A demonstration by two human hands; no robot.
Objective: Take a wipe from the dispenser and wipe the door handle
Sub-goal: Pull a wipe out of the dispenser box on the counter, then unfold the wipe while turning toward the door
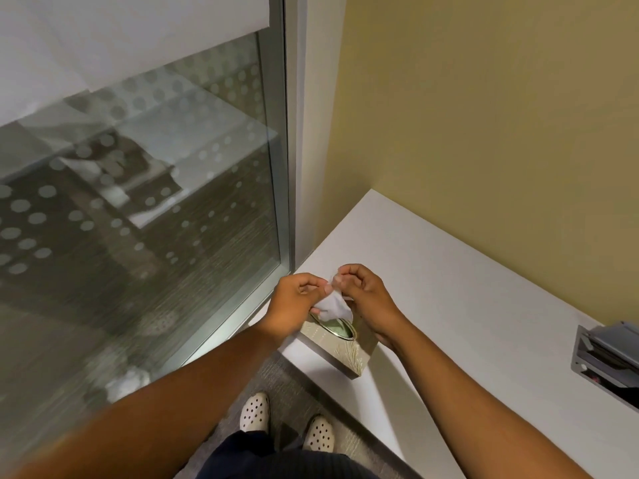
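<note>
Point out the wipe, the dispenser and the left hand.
wipe (332, 305): head view, middle of the white sheet.
dispenser (349, 354): head view, patterned side wall.
left hand (294, 299): head view, back of the hand.

Bare forearms (193, 385), dark trousers (276, 461), white shoes (255, 411) with black dots.

Left hand (294, 302) and right hand (363, 295) pinch white wipe (333, 305) above dispenser (345, 354) on white counter (466, 305).

Looks like an office: a white built-in desk (466, 299) against a yellow wall (484, 98) at two o'clock, a dot-frosted glass partition (138, 202) at ten, and a grey cable hatch (605, 361) at four.
</note>
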